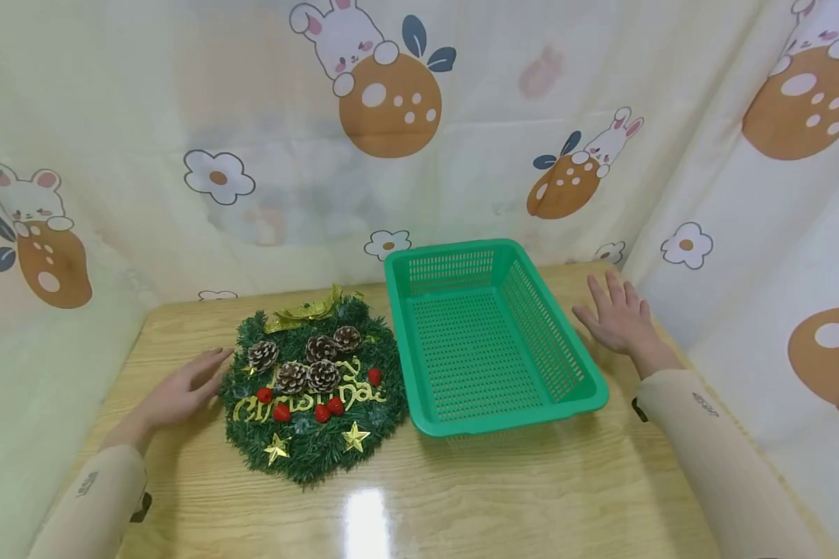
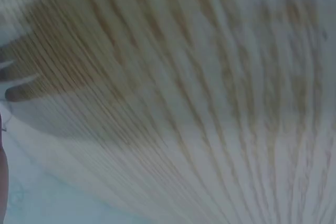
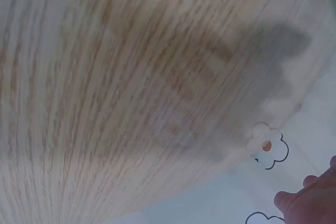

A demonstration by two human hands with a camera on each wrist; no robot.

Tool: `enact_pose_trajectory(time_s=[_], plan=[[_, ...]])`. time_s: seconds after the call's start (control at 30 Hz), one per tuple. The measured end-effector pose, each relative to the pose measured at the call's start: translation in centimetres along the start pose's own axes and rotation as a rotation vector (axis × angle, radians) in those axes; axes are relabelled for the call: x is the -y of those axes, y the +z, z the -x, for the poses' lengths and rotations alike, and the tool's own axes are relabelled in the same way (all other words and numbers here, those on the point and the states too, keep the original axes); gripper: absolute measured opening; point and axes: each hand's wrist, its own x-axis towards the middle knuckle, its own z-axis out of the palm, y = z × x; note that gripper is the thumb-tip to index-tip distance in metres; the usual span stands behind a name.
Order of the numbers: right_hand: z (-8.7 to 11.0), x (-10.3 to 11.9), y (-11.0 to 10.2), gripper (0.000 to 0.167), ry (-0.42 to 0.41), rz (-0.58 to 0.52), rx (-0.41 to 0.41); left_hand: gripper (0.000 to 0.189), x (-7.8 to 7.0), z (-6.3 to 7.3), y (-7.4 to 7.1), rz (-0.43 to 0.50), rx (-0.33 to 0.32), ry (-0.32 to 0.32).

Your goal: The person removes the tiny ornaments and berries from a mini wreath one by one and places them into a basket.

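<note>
Two relaxed hands flank a Christmas wreath and a basket.
The left hand (image 1: 187, 390) lies loosely extended at the left edge of the wreath (image 1: 315, 450), contact unclear; the right hand (image 1: 618, 318), fingers spread wide, is beside one green plastic basket (image 1: 418, 392), its slotted floor in view. The wreath, on the wooden table (image 1: 503, 497) left of the basket, bears five pinecones (image 1: 323, 376), five red berries (image 1: 281, 413) and two large gold stars (image 1: 354, 437).

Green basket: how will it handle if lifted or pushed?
The green basket has slotted walls and base and looks like plastic, so it is probably light for its size. Wide and low, it should slide on the table rather than tip. The broad rim likely stiffens it, though the walls may flex a little.
</note>
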Motion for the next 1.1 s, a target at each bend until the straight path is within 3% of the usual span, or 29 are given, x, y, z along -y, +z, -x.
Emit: enact_pose_trajectory(time_s=[0.17, 0.27, 0.4, 0.67, 1.1], plan=[[0.0, -0.1, 0.2, 0.082, -0.006, 0.002, 0.000, 0.047, -0.3, 0.3, -0.2, 0.149, -0.048, -0.025], [0.0, -0.2, 0.2, 0.081, -0.007, 0.002, 0.003, 0.052, -0.7, 0.4, -0.5, 0.253, -0.016, -0.061], [0.0, -0.3, 0.2, 0.080, -0.005, -0.001, 0.005, 0.059, -1.3, 0.3, -0.7, 0.319, 0.050, -0.100], [0.1, -0.4, 0.4, 0.078, -0.008, 0.002, 0.009, 0.062, -1.2, -0.4, 0.7, 0.316, 0.131, 0.004], [0.6, -0.3, 0.0, 0.083, 0.007, 0.005, -0.002, 0.068, -0.7, -0.5, 1.4, 0.366, 0.144, 0.011]])
